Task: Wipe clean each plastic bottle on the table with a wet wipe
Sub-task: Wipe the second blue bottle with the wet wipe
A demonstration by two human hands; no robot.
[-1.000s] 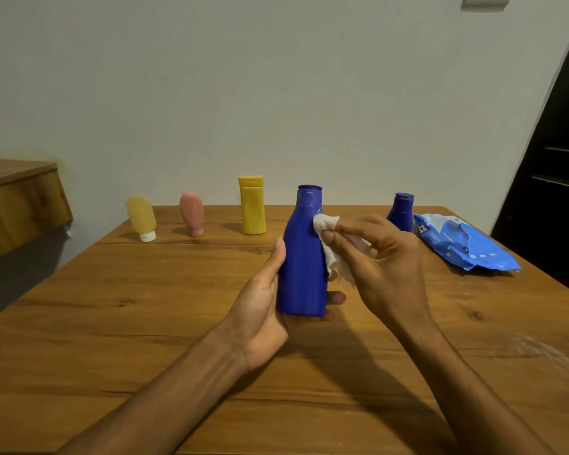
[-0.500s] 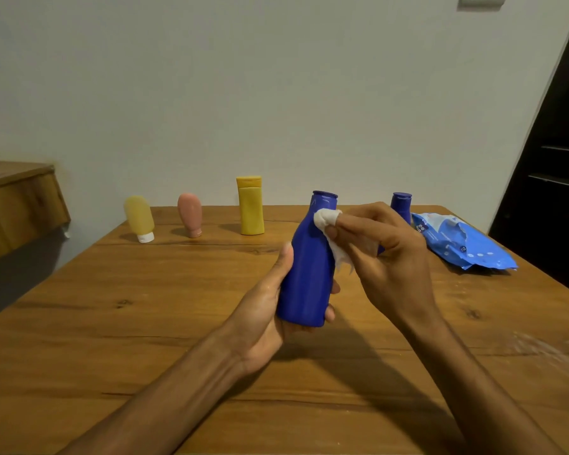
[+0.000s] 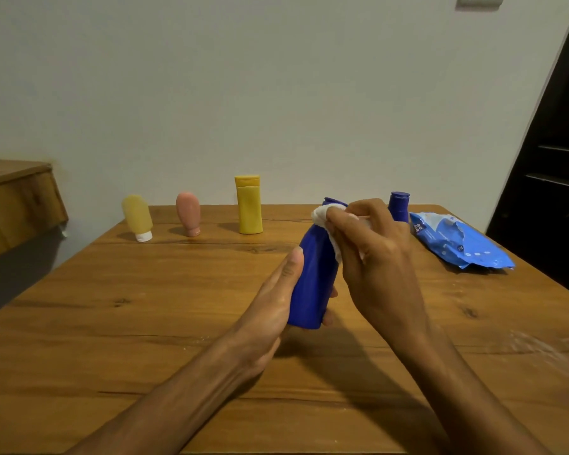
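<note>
Head view: we see the left hand (image 3: 270, 310) gripping the blue bottle (image 3: 312, 277) low on its body. The bottle tilts right, held over the table (image 3: 145, 323). The right hand (image 3: 375, 257) pinches the wet wipe (image 3: 321, 215) against the bottle's neck.

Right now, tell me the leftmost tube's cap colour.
White cap, under a pale yellow tube; head view.

Large blue bottle (image 3: 312, 284) was tilted above table (image 3: 145, 323), white wet wipe (image 3: 321, 214) at neck; four other bottles (image 3: 248, 205) stood along table's far edge.
</note>
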